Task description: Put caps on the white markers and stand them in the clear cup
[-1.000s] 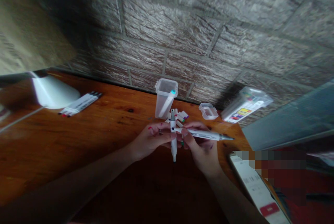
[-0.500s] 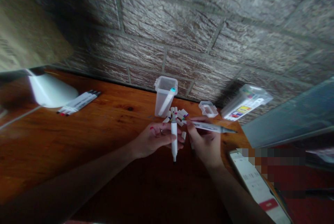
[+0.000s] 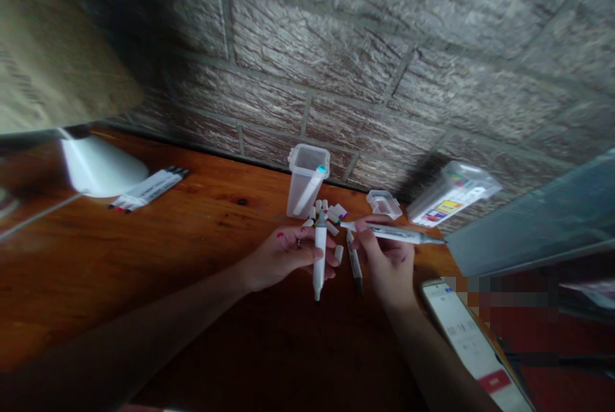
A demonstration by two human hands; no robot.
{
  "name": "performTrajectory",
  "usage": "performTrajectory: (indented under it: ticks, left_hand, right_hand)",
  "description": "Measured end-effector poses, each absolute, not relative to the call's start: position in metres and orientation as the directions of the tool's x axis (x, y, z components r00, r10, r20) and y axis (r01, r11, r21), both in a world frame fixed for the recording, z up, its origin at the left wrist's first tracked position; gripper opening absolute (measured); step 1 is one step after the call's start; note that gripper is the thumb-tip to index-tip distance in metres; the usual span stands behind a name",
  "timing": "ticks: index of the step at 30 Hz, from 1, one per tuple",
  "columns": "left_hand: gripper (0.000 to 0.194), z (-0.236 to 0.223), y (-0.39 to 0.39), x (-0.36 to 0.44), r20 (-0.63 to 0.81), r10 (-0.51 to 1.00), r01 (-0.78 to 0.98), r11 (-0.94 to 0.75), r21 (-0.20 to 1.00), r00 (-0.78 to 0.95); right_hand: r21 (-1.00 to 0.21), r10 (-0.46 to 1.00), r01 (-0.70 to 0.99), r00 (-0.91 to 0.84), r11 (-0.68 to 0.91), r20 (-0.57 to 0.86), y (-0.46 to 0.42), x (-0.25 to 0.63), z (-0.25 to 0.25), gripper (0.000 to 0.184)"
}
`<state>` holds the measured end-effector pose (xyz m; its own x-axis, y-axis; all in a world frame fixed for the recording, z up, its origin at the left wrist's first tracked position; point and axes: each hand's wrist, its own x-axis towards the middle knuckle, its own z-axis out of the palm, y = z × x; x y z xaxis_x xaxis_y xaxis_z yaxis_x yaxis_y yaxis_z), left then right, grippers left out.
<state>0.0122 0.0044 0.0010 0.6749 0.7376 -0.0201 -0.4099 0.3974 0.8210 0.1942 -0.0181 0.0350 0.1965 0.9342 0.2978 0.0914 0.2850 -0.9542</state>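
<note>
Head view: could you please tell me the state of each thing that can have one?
Left hand: holding one marker, lower nib bare.
Right hand: holding another marker, outer nib bare.
Clear container: open, upright, capped marker inside.
Clear lid: off, lying loose.
White caps: loose, scattered.
Far-left markers: lying together.
Labelled case: holding markers.
Phone: screen lit.

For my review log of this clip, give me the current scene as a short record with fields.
left hand: holds a white marker, tips bare
right hand: holds a second marker, pointing sideways
between hands: loose cap; third marker on the table
beyond: pile of caps; clear box holding one blue-ended marker
far left: row of markers beside a lamp base
far right: phone
</note>
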Motion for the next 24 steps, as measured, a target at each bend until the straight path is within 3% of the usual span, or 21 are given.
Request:
performTrajectory:
  ticks: [11,21,24]
  left_hand:
    - [0.031,0.001,0.006,0.011,0.013,0.755,-0.416,0.346,0.841,0.656]
    - [0.025,-0.002,0.006,0.015,0.071,0.745,-0.430,0.302,0.851,0.663]
    - [0.025,0.000,0.004,0.013,0.066,0.735,-0.429,0.318,0.845,0.675]
  right_hand:
    - [-0.966,0.953,0.010,0.157,0.260,0.259,-0.025,0.196,0.031,0.016]
    - [-0.949,0.954,0.095,-0.020,0.300,0.299,-0.032,0.186,0.031,0.017]
    - [-0.944,0.951,0.136,0.033,0.301,0.307,-0.026,0.188,0.028,0.019]
